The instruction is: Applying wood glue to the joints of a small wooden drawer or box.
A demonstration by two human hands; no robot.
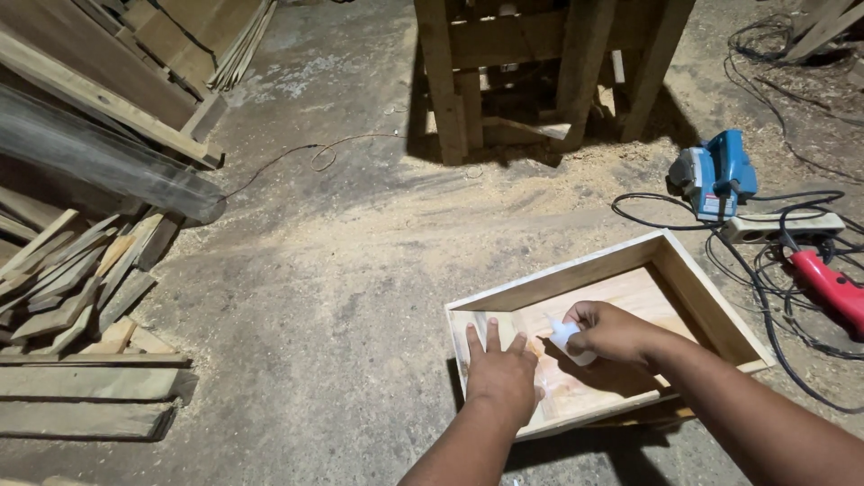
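Observation:
A shallow wooden box [693,279] with a plywood bottom lies on the concrete floor at the lower right. My left hand [500,371] rests flat, fingers spread, on the box's bottom near its left wall. My right hand [614,331] is closed around a small white squeeze bottle [565,338], its tip pointed down toward the plywood just right of my left hand. The bottom shows a wet, glossy patch around both hands.
A blue electric planer [717,174], a white power strip [783,225], a red tool [832,288] and tangled black cables [774,333] lie right of the box. A wooden stand [540,72] is at the top. Planks and offcuts [81,288] fill the left. Sawdust covers the floor.

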